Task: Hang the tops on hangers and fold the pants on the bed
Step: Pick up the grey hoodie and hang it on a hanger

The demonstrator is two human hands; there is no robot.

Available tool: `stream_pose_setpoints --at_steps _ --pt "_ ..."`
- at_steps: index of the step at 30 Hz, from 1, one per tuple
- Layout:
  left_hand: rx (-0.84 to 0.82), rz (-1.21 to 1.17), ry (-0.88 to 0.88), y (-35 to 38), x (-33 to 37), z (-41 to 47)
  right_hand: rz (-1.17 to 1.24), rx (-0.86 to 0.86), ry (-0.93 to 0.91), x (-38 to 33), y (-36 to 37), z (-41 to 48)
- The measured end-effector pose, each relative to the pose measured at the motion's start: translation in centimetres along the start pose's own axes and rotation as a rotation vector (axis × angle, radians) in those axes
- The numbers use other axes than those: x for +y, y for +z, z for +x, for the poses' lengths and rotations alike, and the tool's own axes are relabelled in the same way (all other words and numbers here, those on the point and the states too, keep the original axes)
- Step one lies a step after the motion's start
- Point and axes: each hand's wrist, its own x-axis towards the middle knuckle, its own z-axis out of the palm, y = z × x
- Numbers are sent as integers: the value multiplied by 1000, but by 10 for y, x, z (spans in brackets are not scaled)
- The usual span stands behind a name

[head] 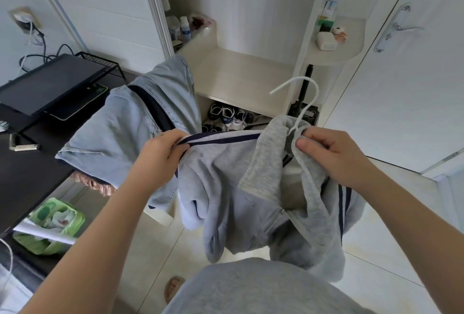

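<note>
head view: a person holds a grey zip top (226, 188) up in front of the body, over a pale tiled floor (391, 251). the left hand (165, 150) pinches the top's navy-striped edge between thumb and curled fingers and pulls it out taut to the side. the right hand (334, 158) is closed around the bunched collar, thumb pressed on the cloth, and seems to grip the neck of a white hanger (304, 111) with it; the hook stands clear above the collar, while the hanger's arms are hidden inside the fabric. the rest of the top hangs loose below both hands, its zip partly open. jeans (140, 123) lie draped over something dark beside the desk (30, 175), untouched; no bed is in sight. behind them an open wardrobe shelf (238, 72) has shoes (226, 115) under it. the step in hand looks like seating the hanger in the top's shoulders. next, probably, the left hand must draw the striped shoulder over the hanger's end, so the top sits even, before the hook goes on a rail, which is not visible here.
</note>
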Motion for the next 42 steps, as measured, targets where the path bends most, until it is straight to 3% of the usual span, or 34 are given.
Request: stream_pose_setpoints --at_steps 4,10,17,21,24,29,32,37,42 --pt "95 -18 7 2 -2 -4 -16 -32 56 5 -7 0" --pt "210 -69 -140 -17 -24 5 -39 -102 64 4 -15 -9" --pt "112 -50 -224 -11 -19 15 107 -85 20 -4 -1 -12" --pt "-2 -202 -29 -8 18 8 132 -99 4 -10 10 -9" --pt "-63 -116 140 3 39 1 167 -82 22 -13 16 -8" --pt "-55 -45 204 11 56 0 115 -124 -5 -15 23 -7" --pt "-90 -103 103 13 60 1 68 -94 -10 -18 27 -3" --pt "-229 -431 -89 7 47 3 43 -97 -8 -17 25 -6" --pt "-42 -558 -181 2 30 3 -11 -108 115 7 1 -19"
